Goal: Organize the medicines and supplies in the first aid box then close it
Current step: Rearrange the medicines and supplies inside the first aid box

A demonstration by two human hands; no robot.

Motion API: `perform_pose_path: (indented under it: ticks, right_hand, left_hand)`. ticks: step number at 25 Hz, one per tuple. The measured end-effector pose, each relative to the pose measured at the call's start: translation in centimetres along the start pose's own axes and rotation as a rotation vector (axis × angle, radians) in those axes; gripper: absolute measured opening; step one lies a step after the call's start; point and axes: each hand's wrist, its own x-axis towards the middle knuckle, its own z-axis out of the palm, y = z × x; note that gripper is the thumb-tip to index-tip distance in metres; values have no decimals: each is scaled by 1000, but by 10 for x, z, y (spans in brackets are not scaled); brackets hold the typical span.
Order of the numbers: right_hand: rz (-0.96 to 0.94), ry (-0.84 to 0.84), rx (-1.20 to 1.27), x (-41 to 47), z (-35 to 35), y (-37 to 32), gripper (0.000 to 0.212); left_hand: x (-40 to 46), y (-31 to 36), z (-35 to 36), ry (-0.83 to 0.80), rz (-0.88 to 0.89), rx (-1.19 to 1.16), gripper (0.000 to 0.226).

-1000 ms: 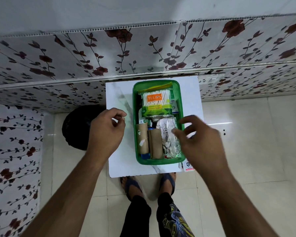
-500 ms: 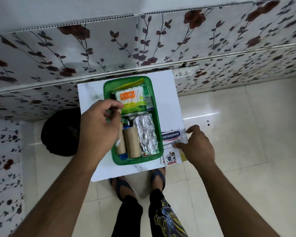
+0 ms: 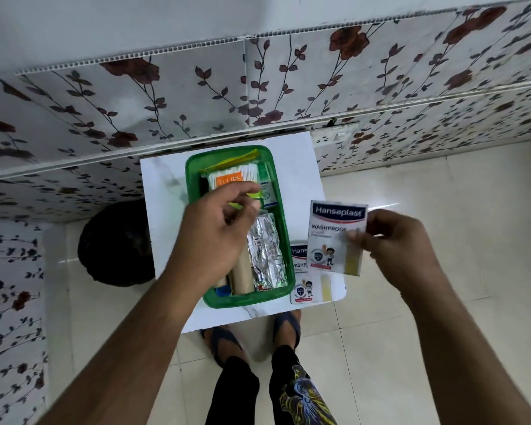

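Note:
A green first aid box [image 3: 281,216] stands open on a small white table [image 3: 163,216]. Inside lie a cotton swab pack [image 3: 230,179], a small white-green carton [image 3: 265,190], foil blister strips [image 3: 265,256] and tan bandage rolls [image 3: 242,280]. My left hand [image 3: 215,234] hovers over the box middle, fingers pinched, nothing clearly in them. My right hand [image 3: 390,243] holds a Hansaplast plaster pack [image 3: 336,237] in the air to the right of the box. A second Hansaplast pack [image 3: 307,277] lies on the table beside the box's right wall.
A dark round bin [image 3: 114,246] sits on the floor left of the table. The flowered wall panel [image 3: 258,96] runs right behind the table. My sandalled feet [image 3: 252,332] stand at the table's near edge on pale floor tiles.
My right hand picked one Hansaplast pack off the table's right edge and raised it. My left hand stayed over the box, shifting slightly towards its middle.

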Motion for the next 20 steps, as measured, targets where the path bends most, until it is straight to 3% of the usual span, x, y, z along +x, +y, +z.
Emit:
perform_pose_path:
  ticks: [3,6,8,11,13,16,20]
  right_hand:
    - [-147,-83,208,-13,2,-54,13]
    - [-168,-232,270,-13,32,-90,15]
    - [-166,-227,217,-7,49,-96,19]
    - [-144,-12,173,9,49,-76,16]
    - [-77,64,80,13,42,-49,12]
    - [20,52,-64,14,42,-12,12]
    - [69,33,-219,11,40,13,15]
  left_hand:
    - [4,15,2,-234,-83,-120,59]
    - [11,22,-11,-189,-121,-361,68]
    - [19,16,-27,-14,-132,-227,61]
    - [35,-4,-43,151,-154,50,53]
    - [44,-12,-38,157,-96,244,56]
    - [50,-18,-29,169,50,581,66]
    - [40,-31,-39,186,226,893,61]
